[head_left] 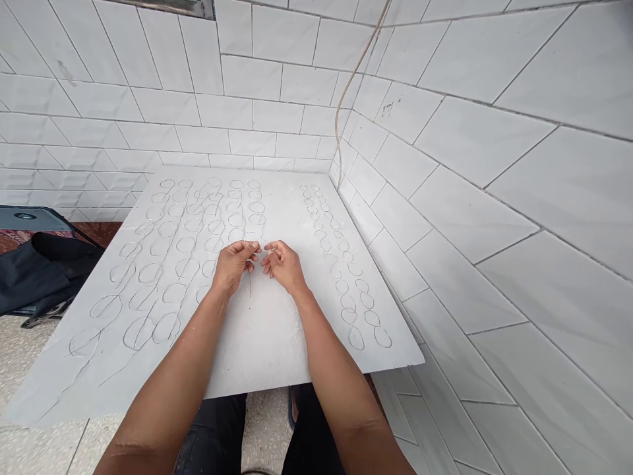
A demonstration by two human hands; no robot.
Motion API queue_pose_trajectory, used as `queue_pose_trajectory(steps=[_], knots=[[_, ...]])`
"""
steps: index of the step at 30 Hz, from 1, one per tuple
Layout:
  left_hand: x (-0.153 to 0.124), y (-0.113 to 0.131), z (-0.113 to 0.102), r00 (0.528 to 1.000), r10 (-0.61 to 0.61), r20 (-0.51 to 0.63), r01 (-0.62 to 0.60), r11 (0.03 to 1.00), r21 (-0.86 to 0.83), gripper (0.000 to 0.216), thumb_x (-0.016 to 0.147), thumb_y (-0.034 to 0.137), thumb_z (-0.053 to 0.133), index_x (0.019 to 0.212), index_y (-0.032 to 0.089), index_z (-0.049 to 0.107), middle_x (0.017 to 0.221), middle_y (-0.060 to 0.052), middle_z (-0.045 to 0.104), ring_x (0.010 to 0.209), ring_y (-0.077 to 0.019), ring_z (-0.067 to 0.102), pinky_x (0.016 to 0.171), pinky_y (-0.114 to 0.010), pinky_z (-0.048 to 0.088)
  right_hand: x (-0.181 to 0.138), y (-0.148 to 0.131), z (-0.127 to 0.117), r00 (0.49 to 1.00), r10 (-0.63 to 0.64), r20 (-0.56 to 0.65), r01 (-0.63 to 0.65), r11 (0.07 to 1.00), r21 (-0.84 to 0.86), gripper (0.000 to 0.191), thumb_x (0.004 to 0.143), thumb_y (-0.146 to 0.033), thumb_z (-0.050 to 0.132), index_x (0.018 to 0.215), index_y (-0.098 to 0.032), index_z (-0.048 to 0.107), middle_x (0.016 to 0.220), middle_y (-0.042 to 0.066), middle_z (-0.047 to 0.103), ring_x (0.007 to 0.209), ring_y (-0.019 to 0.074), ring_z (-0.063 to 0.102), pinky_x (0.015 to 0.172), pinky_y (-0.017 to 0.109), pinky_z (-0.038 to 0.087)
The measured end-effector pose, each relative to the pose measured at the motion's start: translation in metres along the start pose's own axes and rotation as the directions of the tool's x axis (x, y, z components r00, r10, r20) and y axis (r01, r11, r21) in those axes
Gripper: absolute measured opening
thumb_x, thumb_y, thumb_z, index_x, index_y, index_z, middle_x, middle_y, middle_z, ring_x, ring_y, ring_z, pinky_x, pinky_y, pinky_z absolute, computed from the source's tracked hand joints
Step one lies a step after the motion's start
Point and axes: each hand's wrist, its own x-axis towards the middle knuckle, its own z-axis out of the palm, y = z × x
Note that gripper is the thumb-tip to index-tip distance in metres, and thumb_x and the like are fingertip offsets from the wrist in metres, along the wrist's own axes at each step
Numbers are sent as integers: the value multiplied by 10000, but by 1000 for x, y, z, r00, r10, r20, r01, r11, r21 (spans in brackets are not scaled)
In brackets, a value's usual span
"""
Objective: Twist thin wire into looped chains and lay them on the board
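Note:
My left hand point(236, 262) is closed in a pinch above the white board point(262, 343). A thin dark strand point(250, 285), wire or thread, hangs below its fingers. Close by on the right, my right hand point(283, 264) has thumb and forefinger pressed together. Whatever lies between those fingertips is too small to make out. A narrow gap separates the two hands. Left of them, several columns of thin rings point(150, 273) lie on the board, with long strands running along them. Two more columns of small rings point(349, 302) lie along the board's right side.
White tiled walls point(284, 82) meet in a corner behind and to the right of the board. A beige cable point(346, 89) hangs down that corner. At the left, dark cloth point(47, 267) lies on a chair-like frame over speckled floor point(20, 349). My legs are under the board's front edge.

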Motion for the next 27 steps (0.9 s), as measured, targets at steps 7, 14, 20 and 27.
queue_pose_trajectory(steps=[7,14,20,27], knots=[[4,0,-6,993,-103,65,113,981,-158,202,746,285,843,780,134,714,792,-58,654,633,-97,556,545,-224,491,-4,-1,-1,995,-88,44,90,995,-47,261,967,-351,467,1046,-237,689,738,-7,633,528,91,542,480,214,436],[9,2,-19,929,-284,237,341,906,-252,96,780,124,791,793,98,700,839,-64,676,589,-30,541,533,-122,495,-11,-10,-10,982,-86,168,100,992,-79,268,951,-337,487,1022,-204,709,715,-6,615,521,90,514,464,206,420],[7,4,-19,945,-219,243,260,953,-154,146,787,213,808,797,99,718,794,-62,675,596,-76,568,502,-186,494,-11,-9,-11,987,-67,149,90,984,-155,289,926,-277,468,1019,-205,732,684,-16,619,505,91,507,487,210,421],[1,6,-10,980,-117,159,122,992,-21,356,832,454,768,879,102,756,786,-81,681,651,-141,606,608,-298,556,-9,-3,-9,989,-127,76,144,948,-282,285,905,-239,478,982,-193,749,665,-16,603,557,106,483,515,214,384]])
